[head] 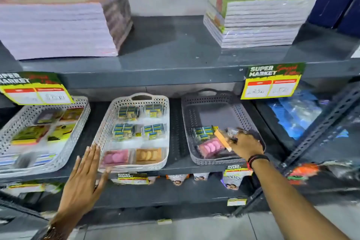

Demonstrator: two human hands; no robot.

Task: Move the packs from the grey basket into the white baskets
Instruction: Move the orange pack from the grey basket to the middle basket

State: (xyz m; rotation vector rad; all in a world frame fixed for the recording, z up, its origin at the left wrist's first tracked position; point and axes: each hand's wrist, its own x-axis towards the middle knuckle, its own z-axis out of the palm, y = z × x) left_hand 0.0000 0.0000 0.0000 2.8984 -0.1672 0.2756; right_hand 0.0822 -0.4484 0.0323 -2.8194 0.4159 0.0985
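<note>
Dark shelf (pixel 175 167), three baskets side by side, long axes running front to back.
White basket (pixel 103 132) mid-shelf: blue-yellow packs (pixel 124 130) at back, pink and orange ones in front.
Grey basket (pixel 187 122) right: blue-yellow pack, pink pack (pixel 209 148) near front.
Left hand (pixel 83 179) flat, fingers spread, beside white basket's front corner.
Right hand (pixel 245 144) inside grey basket, pinching orange pack (pixel 222 138), tilted, long axis diagonal.

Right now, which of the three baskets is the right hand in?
The grey basket, rightmost of the three. The right hand is inside it gripping an orange pack; both white baskets sit left of it.
</note>
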